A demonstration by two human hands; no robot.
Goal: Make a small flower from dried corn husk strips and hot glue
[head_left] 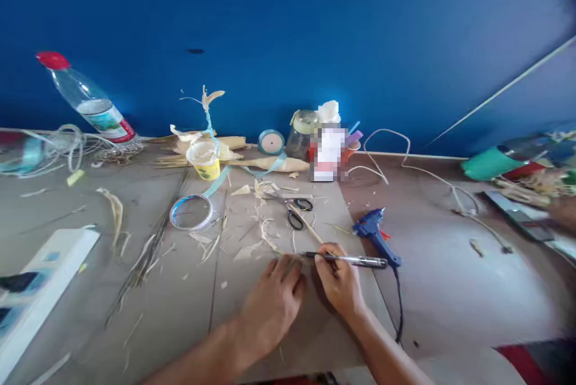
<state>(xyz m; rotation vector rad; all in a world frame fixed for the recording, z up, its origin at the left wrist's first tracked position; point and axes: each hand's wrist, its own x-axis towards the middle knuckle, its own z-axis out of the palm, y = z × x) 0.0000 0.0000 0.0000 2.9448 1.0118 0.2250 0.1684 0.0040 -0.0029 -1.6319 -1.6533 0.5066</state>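
My right hand (339, 280) is closed around a dark pen with a silvery barrel (364, 261), which lies nearly level with its thin end pointing left. A slim pale stick (310, 228) runs from the same fingers up toward black-handled scissors (297, 213). Palm down on the tabletop, my left hand (274, 295) rests with its fingers extended just left of the pen's thin end. Pale curled husk strips (265, 230) lie in front of its fingertips; anything under them is hidden. A blue glue gun (377, 235) lies to the right of my right hand.
A roll of tape (191, 212), a yellow cup (204, 163) and a ribbon spool (270, 142) stand left of centre. A red-capped bottle (92, 97) tilts at far left above a white power strip (54, 277). Another person's hand (562, 214) shows at the right edge, beside a phone (517, 214).
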